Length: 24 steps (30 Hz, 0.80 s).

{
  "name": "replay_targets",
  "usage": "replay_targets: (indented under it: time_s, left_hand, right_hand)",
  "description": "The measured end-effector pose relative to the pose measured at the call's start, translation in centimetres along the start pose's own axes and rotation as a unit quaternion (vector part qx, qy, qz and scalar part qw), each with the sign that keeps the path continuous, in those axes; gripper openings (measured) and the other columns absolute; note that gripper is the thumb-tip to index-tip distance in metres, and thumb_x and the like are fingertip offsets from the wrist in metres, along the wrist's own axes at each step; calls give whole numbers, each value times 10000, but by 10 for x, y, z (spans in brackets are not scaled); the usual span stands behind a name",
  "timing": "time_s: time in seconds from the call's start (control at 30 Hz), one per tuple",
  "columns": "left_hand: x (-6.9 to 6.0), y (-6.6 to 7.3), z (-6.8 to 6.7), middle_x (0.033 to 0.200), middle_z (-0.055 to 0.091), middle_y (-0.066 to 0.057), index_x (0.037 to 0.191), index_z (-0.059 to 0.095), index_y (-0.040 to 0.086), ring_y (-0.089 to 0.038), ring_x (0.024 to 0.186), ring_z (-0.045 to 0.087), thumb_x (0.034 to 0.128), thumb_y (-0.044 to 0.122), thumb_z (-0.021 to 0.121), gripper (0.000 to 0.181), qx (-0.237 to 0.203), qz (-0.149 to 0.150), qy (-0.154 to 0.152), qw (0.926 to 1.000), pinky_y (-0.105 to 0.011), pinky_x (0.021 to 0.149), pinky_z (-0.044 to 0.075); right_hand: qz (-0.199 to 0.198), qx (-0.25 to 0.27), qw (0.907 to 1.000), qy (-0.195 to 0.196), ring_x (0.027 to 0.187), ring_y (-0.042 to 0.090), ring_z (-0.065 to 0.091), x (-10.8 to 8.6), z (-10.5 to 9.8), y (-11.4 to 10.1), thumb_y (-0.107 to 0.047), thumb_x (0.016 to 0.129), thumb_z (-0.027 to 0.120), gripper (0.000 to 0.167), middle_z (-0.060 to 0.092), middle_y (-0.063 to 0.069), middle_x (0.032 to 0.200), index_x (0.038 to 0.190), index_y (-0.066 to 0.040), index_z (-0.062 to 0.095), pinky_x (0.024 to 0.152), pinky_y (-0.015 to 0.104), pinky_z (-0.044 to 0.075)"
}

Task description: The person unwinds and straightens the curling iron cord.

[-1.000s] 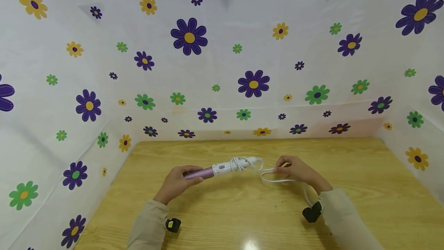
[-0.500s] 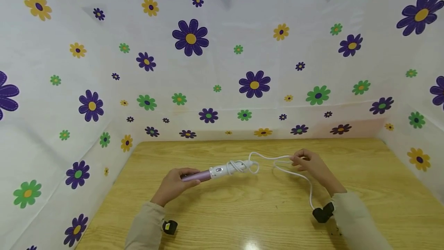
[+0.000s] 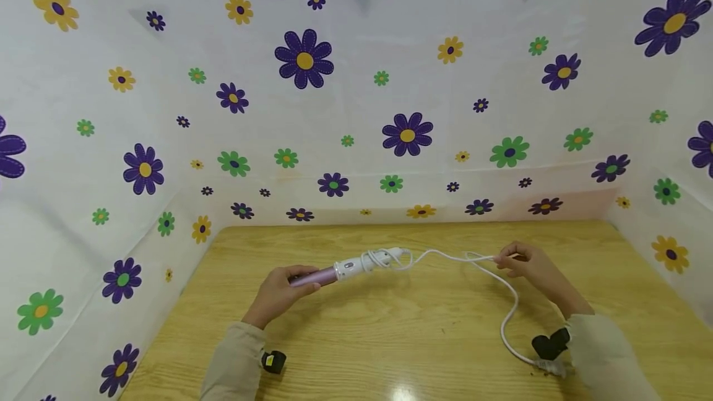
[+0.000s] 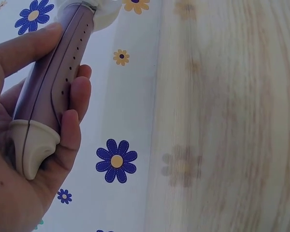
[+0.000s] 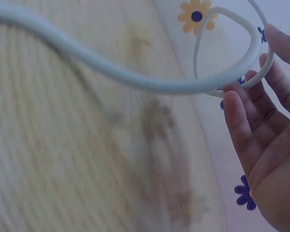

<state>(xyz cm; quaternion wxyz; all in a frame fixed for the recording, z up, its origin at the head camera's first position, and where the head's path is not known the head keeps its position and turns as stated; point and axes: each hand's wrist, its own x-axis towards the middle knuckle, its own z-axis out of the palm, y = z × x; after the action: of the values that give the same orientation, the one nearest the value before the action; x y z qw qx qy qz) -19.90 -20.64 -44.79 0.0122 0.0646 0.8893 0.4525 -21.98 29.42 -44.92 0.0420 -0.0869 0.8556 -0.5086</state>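
A pink and white wand-shaped appliance (image 3: pixel 352 267) is held above the table, its white end wound with white cord. My left hand (image 3: pixel 280 293) grips its pink part (image 4: pixel 58 63); in the left wrist view the fingers wrap around it, with a cream tip near the palm. My right hand (image 3: pixel 537 271) pinches the white cord (image 3: pixel 440 254) between thumb and fingers, to the right of the appliance. From there the cord (image 5: pixel 150 83) loops and curves down to a plug (image 3: pixel 551 367) beside the right wrist.
The wooden table (image 3: pixel 390 339) has a white, flower-printed cloth (image 3: pixel 356 104) standing behind it and at both sides. Black wrist devices sit at the left cuff (image 3: pixel 274 362) and the right cuff (image 3: pixel 550 344).
My right hand has moved right with the cord, which is stretched out farther from the appliance. The plug has come into view by the right wrist. My left hand has stayed nearly in place.
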Motion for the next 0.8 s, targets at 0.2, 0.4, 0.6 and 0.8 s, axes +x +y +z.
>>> replay_targets:
  time_s: [0.2,0.4,0.6,0.8]
  left_hand:
    - [1,1,-1,1131,695,-102,1131,724,185,-166,862,615,801,330,785,365,-74,-8,-12,10000,-293,723,494]
    - [0,3,-1,1122,697,-100,1124,727,179,-162,862,614,802,327,784,359,-51,5,-43,10000,-293,718,493]
    - [-2,4,-1,1111,701,-98,1110,732,177,-161,847,612,794,321,791,352,-62,55,-29,10000,-301,704,493]
    - [-3,3,-1,1114,703,-89,1106,735,187,-155,847,611,791,313,795,345,-54,74,-26,10000,-286,711,490]
  right_hand:
    - [327,-181,9993,57,788,73,601,-2,-6,15,-258,952,617,327,638,46,944,1043,54,585,691,277,542]
    - [469,-215,9987,-51,794,47,578,-2,-6,26,-257,940,636,345,637,11,936,1068,60,590,679,255,522]
    - [560,-421,9975,-78,787,50,561,0,-6,27,-271,935,641,378,646,24,933,1101,64,585,671,243,503]
    - [548,-497,9971,-200,827,53,571,-2,-9,25,-284,938,635,419,658,75,1010,1165,62,573,690,257,504]
